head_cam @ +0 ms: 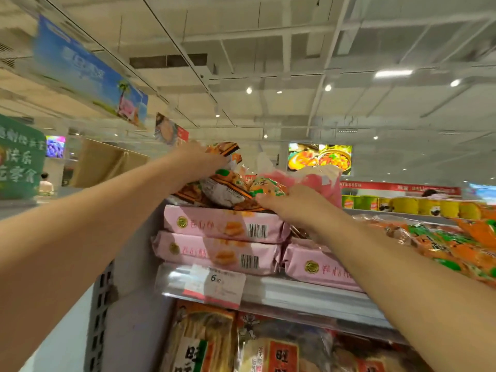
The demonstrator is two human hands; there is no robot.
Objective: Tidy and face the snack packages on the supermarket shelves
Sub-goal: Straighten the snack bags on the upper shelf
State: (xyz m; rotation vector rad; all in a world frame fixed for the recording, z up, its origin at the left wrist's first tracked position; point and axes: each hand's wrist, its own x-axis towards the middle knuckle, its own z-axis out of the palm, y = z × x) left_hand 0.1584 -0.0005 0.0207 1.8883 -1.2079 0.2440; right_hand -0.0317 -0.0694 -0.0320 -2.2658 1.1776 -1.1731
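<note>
- Head view: left hand (200, 163) grips an orange snack bag (214, 186) atop the pink packs (222, 226) at the shelf's (308, 294) left end.
- Right hand (291, 208) touches the same bag; its finger state cannot be told.

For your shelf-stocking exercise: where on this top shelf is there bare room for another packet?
Hardly any. Pink packets fill the left end, orange packets heaped above under both hands; orange-green bags crowd the right. Only the shelf lip beside the price tag shows bare.

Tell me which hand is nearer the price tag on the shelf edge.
Right. The right hand rests on the orange packets above the price tag, slightly to its right; the left hand is higher up on the pile.
</note>
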